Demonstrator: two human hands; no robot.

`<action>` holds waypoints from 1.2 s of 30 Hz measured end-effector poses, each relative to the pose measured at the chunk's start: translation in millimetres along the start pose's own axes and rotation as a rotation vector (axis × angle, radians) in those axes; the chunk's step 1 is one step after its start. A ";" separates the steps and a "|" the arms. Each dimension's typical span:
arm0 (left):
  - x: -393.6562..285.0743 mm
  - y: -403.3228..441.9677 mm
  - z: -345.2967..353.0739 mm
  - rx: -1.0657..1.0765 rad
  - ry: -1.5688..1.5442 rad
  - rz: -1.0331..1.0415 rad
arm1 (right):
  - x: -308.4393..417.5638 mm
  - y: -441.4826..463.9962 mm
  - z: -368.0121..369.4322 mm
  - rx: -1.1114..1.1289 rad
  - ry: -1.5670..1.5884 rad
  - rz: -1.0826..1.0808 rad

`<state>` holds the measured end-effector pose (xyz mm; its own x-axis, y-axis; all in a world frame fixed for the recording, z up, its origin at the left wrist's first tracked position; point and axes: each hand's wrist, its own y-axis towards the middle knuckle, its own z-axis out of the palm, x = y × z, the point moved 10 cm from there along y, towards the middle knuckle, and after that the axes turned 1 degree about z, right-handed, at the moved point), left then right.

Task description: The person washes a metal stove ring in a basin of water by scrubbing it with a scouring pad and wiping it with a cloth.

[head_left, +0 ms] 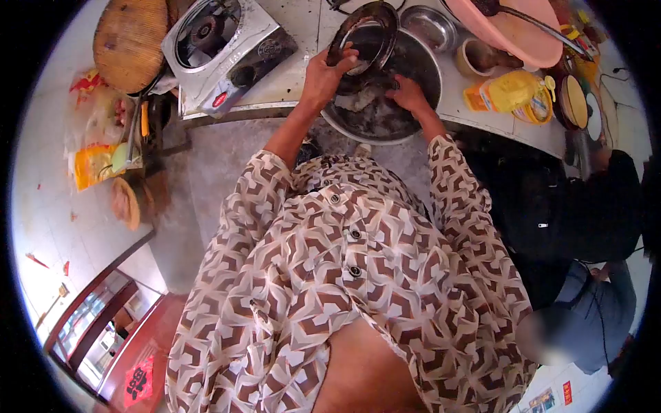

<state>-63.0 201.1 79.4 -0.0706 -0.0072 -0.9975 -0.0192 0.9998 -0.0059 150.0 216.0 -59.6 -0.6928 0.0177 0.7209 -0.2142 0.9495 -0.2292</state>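
Note:
A large metal basin [432,76] with dark, sudsy water stands at the counter's front edge. My left hand [329,74] grips a dark round ring-shaped pan part [375,15], tilted up over the basin's left side. Inside the basin, my right hand [407,93] is low over the water, its fingers bent; what they hold, if anything, is too small to name. A pale scrubbing clump [355,98] lies between my hands in the basin.
A gas stove [241,76] is left of the basin, a round woven board [129,45] beyond it. To the right are a small metal bowl [428,29], a pink basin [530,43], a mug [475,58] and yellow bottles [511,91]. A person in dark clothes [571,206] is at the right.

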 end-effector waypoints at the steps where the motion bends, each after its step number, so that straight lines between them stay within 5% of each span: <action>1: 1.7 -3.0 8.0 0.042 -0.035 0.010 | 10.7 -5.4 -12.9 -0.037 -0.040 0.064; 3: 20.7 -13.1 20.5 0.121 -0.098 0.033 | 19.6 -14.4 -32.9 -0.197 -0.164 0.101; 4: 26.4 -18.0 25.3 0.210 0.193 0.168 | 22.9 -20.2 -41.3 -0.321 -0.246 0.077; 5: 56.1 -20.6 25.3 0.239 0.168 0.017 | 27.4 -29.1 -49.0 -0.444 -0.328 0.058; 8: 117.7 -32.8 26.9 0.192 -0.135 -0.342 | 28.8 -37.5 -13.6 -0.258 -0.496 0.115; 11: 88.3 -21.1 -8.4 -0.035 -0.044 -0.301 | 29.5 -35.3 11.1 0.045 -0.444 0.021; 12: 69.3 -16.6 -15.0 -0.116 -0.125 -0.172 | 21.6 -33.3 5.4 -0.020 -0.349 0.064; 17: 59.1 -7.8 -35.0 -0.175 0.042 -0.199 | -9.3 -27.9 -23.6 -0.287 -0.026 0.176; 20: 51.0 -3.8 -42.9 -0.244 -0.065 -0.182 | -10.8 -45.3 -8.3 -0.100 0.754 0.507; 23: 47.0 -6.7 -49.2 -0.295 -0.272 -0.218 | -15.8 -49.6 0.0 -0.104 0.949 0.522; 29: 61.7 -10.6 -54.7 -0.251 -0.291 -0.260 | -12.3 -58.2 2.0 -0.139 1.284 0.541; 35: 56.4 -18.5 -54.8 -0.225 -0.232 -0.272 | -8.5 -69.7 -24.4 -0.299 1.188 0.479; 36: 57.1 -18.3 -53.9 -0.192 -0.222 -0.268 | 6.1 -68.2 -36.1 -0.306 1.052 0.330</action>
<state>-120.4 181.4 26.3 0.1795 -0.2419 -0.9535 -0.1956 0.9412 -0.2756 185.2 162.7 -15.9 0.2663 0.3970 0.8783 0.1474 0.8837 -0.4441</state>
